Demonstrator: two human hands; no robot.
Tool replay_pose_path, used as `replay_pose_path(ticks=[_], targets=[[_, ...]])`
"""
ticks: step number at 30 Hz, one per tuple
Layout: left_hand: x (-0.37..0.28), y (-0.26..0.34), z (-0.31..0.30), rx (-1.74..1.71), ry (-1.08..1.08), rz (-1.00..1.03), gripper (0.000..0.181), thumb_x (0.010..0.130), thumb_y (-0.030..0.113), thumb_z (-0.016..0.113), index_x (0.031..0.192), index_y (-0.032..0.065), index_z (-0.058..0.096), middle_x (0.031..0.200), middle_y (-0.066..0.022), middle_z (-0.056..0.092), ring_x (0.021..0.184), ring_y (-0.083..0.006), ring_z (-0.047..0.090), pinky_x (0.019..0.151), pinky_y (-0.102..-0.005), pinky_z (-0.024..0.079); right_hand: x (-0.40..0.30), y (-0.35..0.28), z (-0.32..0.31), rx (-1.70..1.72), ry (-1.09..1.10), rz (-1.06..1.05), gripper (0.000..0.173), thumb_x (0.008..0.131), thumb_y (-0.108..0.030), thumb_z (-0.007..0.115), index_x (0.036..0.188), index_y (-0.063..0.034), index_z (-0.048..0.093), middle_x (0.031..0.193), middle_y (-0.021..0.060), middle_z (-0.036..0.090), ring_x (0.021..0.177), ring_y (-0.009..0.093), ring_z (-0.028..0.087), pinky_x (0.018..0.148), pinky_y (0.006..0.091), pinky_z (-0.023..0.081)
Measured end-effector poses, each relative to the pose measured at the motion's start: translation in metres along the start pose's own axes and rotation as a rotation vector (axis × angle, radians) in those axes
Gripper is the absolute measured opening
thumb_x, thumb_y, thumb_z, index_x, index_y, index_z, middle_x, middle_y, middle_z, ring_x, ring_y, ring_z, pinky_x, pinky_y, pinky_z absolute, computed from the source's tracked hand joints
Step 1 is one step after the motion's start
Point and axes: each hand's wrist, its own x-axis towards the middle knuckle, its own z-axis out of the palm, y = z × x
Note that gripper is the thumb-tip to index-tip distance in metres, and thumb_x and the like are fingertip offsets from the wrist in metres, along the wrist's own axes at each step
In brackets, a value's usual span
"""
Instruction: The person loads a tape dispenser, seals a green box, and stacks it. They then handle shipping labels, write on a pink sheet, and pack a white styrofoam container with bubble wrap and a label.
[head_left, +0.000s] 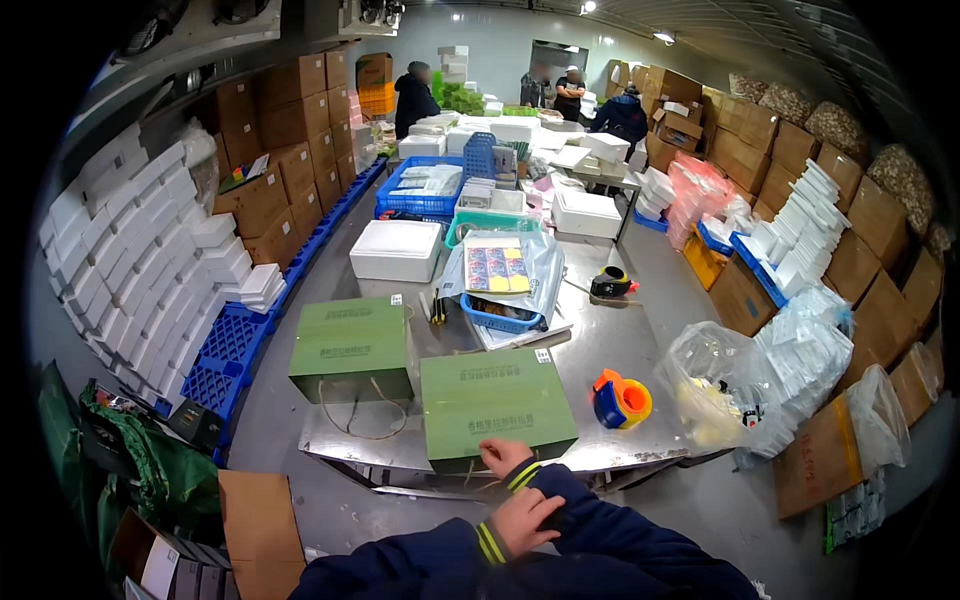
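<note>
My right hand (505, 457) is at the front edge of a green carton (491, 401), its fingers curled; whether it holds anything is hidden. A cord handle hangs at the carton's front, just below that hand. My left hand (525, 523) lies across my right forearm, fingers touching the dark blue sleeve (585, 502); I cannot tell if it pinches the fabric. To the left stands a second green carton (349, 337) with a looped cord handle (352, 433). Both cartons bear writing and rest on the steel table (525, 454). An orange and blue tape dispenser (622, 400) sits at the right.
Behind the cartons are a blue basket (501, 321), a white foam box (396, 250) and a black tape dispenser (611, 282). Foam boxes (127, 262) are stacked at left. A clear plastic bag (712, 375) bulges beside the table's right edge. Several people stand farther back.
</note>
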Motion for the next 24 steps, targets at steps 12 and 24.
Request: replay_pose_path(ticks=[12, 24], targets=[[0.025, -0.079, -0.094, -0.355, 0.299, -0.226, 0.041, 0.074, -0.001, 0.060, 0.114, 0.0028, 0.051, 0.084, -0.0076, 0.054, 0.072, -0.0157, 0.053, 0.058, -0.0251, 0.043, 0.011, -0.049, -0.107, 0.783, 0.038, 0.149, 0.043, 0.084, -0.011, 0.056, 0.123, 0.0009, 0.044, 0.107, 0.0116, 0.058, 0.099, 0.018, 0.054, 0.083, 0.0283, 0.044], [0.092, -0.099, -0.014, -0.538, 0.032, -0.382, 0.060, 0.075, -0.008, 0.053, 0.131, 0.0056, 0.033, 0.111, -0.0114, 0.046, 0.086, -0.0168, 0.052, 0.067, -0.0252, 0.050, -0.036, -0.006, -0.137, 0.713, 0.549, 0.345, 0.016, 0.081, -0.010, 0.062, 0.090, 0.0026, 0.061, 0.077, 0.0043, 0.062, 0.069, 0.009, 0.056, 0.064, 0.0222, 0.045]])
